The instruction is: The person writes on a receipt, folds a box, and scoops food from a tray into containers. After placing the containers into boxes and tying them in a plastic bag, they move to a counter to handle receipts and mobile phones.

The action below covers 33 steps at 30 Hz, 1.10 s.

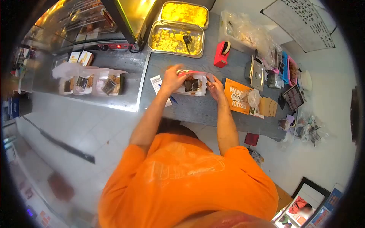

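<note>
A white takeaway box (198,91) sits on the dark table in front of me, its top open. Inside lie a dark square packet (191,85) and some brown food. My left hand (173,79) is at the box's left side, fingers closed around a slim red item (194,72) with a shiny metallic end, which lies along the far rim. The fingers partly hide that item, and I cannot tell its kind. My right hand (216,88) pinches the box's right edge between thumb and fingers. Under my left forearm lie a printed slip (156,81) and a blue pen (173,99).
Left, filled boxes (110,87) stand on the steel counter below a heated cabinet (114,46). Behind are two trays of yellow food (178,40), one with a black-handled scoop (187,39). A red tape dispenser (220,57), an orange leaflet (235,97) and a lidded steel container (257,74) are right.
</note>
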Available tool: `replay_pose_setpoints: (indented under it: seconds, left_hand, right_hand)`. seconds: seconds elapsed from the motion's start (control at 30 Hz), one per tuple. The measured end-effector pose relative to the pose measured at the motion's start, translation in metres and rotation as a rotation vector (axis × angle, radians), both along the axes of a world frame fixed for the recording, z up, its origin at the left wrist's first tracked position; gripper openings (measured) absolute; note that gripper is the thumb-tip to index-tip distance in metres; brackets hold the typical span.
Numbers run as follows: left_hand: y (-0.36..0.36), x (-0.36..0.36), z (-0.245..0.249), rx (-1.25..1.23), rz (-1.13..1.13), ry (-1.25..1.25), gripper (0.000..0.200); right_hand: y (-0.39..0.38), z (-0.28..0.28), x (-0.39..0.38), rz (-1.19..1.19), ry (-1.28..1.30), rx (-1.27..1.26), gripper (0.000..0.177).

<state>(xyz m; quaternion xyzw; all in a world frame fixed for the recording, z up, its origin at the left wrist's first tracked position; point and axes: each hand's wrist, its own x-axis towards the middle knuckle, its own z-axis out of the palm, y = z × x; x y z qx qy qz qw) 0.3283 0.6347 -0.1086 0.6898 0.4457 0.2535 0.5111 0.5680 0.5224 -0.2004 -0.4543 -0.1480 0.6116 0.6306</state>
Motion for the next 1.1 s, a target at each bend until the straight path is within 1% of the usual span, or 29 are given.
replay_pose_setpoints:
  seconds: [0.03, 0.1, 0.13, 0.2, 0.23, 0.27, 0.3, 0.33, 0.4, 0.43, 0.5, 0.53, 0.6, 0.63, 0.7, 0.73, 0.8, 0.83, 0.9, 0.93, 1.03, 1.1]
  left_hand:
    - [0.0, 0.0, 0.004, 0.0, -0.004, -0.002, 0.055]
    - [0.002, -0.003, 0.011, 0.029, 0.269, -0.054, 0.064]
    - [0.002, -0.005, 0.011, 0.03, 0.271, -0.054, 0.064]
    - [-0.001, -0.013, 0.011, 0.277, 0.422, -0.08, 0.066]
    - [-0.001, -0.016, -0.001, 0.275, 0.423, -0.079, 0.066]
    - [0.0, -0.019, -0.016, 0.217, 0.451, -0.075, 0.061]
    - [0.0, -0.021, -0.016, 0.159, 0.477, -0.073, 0.058]
    - [-0.002, -0.023, -0.016, 0.157, 0.476, -0.074, 0.058]
    - [-0.007, -0.03, -0.013, -0.213, 0.247, -0.146, 0.052]
    - [-0.007, -0.03, -0.022, -0.215, 0.248, -0.146, 0.052]
    - [-0.009, -0.029, -0.036, -0.215, 0.247, -0.217, 0.045]
    - [-0.01, -0.031, -0.041, -0.215, 0.246, -0.219, 0.045]
    - [-0.008, -0.037, -0.046, -0.105, 0.237, -0.198, 0.04]
    - [-0.004, -0.042, -0.048, -0.1, 0.24, -0.199, 0.04]
    - [-0.001, -0.052, -0.05, -0.06, 0.009, 0.071, 0.039]
    - [-0.002, -0.053, -0.049, -0.061, 0.011, 0.073, 0.039]
    - [-0.004, -0.053, -0.045, -0.331, 0.131, -0.032, 0.045]
    - [-0.003, -0.05, -0.041, -0.331, 0.126, -0.032, 0.045]
    - [-0.001, -0.044, -0.036, -0.444, 0.147, 0.0, 0.052]
    - [-0.001, -0.042, -0.037, -0.442, 0.144, 0.002, 0.052]
    - [-0.001, -0.04, -0.045, -0.442, 0.16, -0.005, 0.057]
    - [0.0, -0.04, -0.046, -0.446, 0.134, 0.091, 0.056]
  right_hand:
    - [-0.004, 0.0, 0.001, -0.004, -0.002, 0.0, 0.043]
    - [-0.009, 0.002, 0.001, -0.111, 0.164, -0.174, 0.043]
    - [-0.01, 0.011, -0.005, -0.109, 0.164, -0.174, 0.043]
    - [-0.012, 0.027, -0.02, -0.058, -0.191, -0.166, 0.036]
    - [-0.01, 0.031, -0.024, -0.057, -0.19, -0.168, 0.036]
    - [-0.003, 0.035, -0.025, -0.057, -0.392, -0.225, 0.032]
    - [0.003, 0.035, -0.023, -0.057, -0.594, -0.28, 0.03]
    - [0.007, 0.033, -0.019, -0.057, -0.595, -0.282, 0.03]
    - [0.014, 0.028, -0.012, -0.009, -0.646, -0.394, 0.022]
    - [0.014, 0.02, -0.007, -0.007, -0.646, -0.396, 0.022]
    - [0.008, 0.017, -0.002, 0.128, -0.543, -0.406, 0.027]
    - [0.005, 0.02, -0.004, 0.127, -0.546, -0.406, 0.027]
    - [-0.006, 0.03, -0.015, -0.006, -0.58, -0.253, 0.036]
    - [-0.011, 0.034, -0.015, -0.003, -0.581, -0.247, 0.036]
    - [-0.022, 0.038, -0.009, -0.058, -0.494, 0.023, 0.046]
    - [-0.025, 0.037, -0.003, -0.055, -0.492, 0.022, 0.046]
    - [-0.031, 0.037, 0.003, -0.015, -0.235, -0.117, 0.049]
    - [-0.031, 0.035, 0.001, -0.019, -0.235, -0.118, 0.049]
    - [-0.022, 0.028, -0.009, 0.024, -0.321, -0.345, 0.044]
    - [-0.016, 0.02, -0.013, 0.046, -0.455, -0.42, 0.037]
    - [-0.011, 0.012, -0.017, 0.025, -0.504, -0.454, 0.033]
    - [-0.011, 0.016, -0.019, 0.025, -0.489, -0.426, 0.032]
